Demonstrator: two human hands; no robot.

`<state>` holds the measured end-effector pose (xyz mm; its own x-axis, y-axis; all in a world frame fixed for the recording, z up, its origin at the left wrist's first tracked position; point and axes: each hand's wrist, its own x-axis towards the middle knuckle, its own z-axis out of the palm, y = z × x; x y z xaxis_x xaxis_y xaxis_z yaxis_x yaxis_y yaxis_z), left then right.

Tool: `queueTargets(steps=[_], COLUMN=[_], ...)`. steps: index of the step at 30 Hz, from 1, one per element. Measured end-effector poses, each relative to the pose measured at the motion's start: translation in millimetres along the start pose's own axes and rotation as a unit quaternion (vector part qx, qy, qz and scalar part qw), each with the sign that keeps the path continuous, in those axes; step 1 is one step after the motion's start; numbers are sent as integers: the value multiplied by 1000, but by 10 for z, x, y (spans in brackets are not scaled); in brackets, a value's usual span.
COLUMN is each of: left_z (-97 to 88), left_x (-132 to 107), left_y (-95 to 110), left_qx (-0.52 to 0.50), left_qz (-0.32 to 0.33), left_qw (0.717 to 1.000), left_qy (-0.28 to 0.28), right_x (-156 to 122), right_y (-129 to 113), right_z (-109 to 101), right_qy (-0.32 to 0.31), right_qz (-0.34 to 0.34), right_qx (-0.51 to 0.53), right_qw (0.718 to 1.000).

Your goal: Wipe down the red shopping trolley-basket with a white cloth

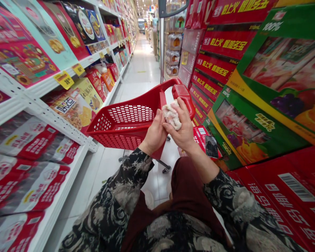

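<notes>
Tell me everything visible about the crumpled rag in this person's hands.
The crumpled rag is a small whitish wad with faint pinkish mottling. It looks soft, but I cannot tell whether it is fabric or paper. It is bunched up, not spread. The right hand curls its fingers over its top and right side. The left hand meets its left edge, with its fingers hidden. The rag is held up by the red cart's handle; whether it touches the handle is unclear.

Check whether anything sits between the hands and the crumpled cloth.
Nothing visible does. The right hand grips the crumpled cloth and the left hand touches its side. The red basket handle lies just beyond them.
</notes>
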<state>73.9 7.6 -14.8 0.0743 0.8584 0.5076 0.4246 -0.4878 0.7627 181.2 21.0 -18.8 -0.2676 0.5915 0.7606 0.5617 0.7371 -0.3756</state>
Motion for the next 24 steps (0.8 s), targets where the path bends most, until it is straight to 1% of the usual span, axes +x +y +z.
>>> queueTargets(steps=[1,3,5,7,8,10,12,14,16,17,19,22,24], left_z=[-24,-87,-128,-121,-100,-48,-8,-1,-16,-25,-36,-32,-24], left_x=[-21,-78,-148,-218,-248,-291,-312,-318,-317,-316,-314,-315,-317], left_y=[3,-65,-200,-347,-409,-489,-512,-499,-474,-462,-443,-433,-439], left_qx=[14,86,183,255,277,303,312,311,308,308,310,312,314], left_qz=[5,-2,-36,-69,-74,-77,-80,-78,-73,-71,-72,-77,-76], left_qw=[1000,996,983,964,958,950,947,947,948,949,948,947,946], left_qy=[-7,0,1,-17,-23,-12,7,7,-2,-6,-9,-5,-2], right_x=[8,20,20,-7,-35,-111,-180,-181,-76,16,251,603,750], right_y=[81,281,471,578,585,510,372,270,285,347,554,937,1132], right_z=[-60,-202,-319,-360,-346,-270,-175,-117,-112,-122,-143,-138,-124], right_qy=[10,35,53,39,21,-18,-61,-104,-133,-141,-152,-160,-176], right_qz=[-4,-7,0,5,2,-18,-55,-91,-103,-99,-80,-40,-25], right_qx=[-3,-19,-52,-83,-96,-112,-121,-122,-117,-113,-103,-83,-60], right_qw=[1000,999,997,996,995,993,989,983,979,979,980,983,982])
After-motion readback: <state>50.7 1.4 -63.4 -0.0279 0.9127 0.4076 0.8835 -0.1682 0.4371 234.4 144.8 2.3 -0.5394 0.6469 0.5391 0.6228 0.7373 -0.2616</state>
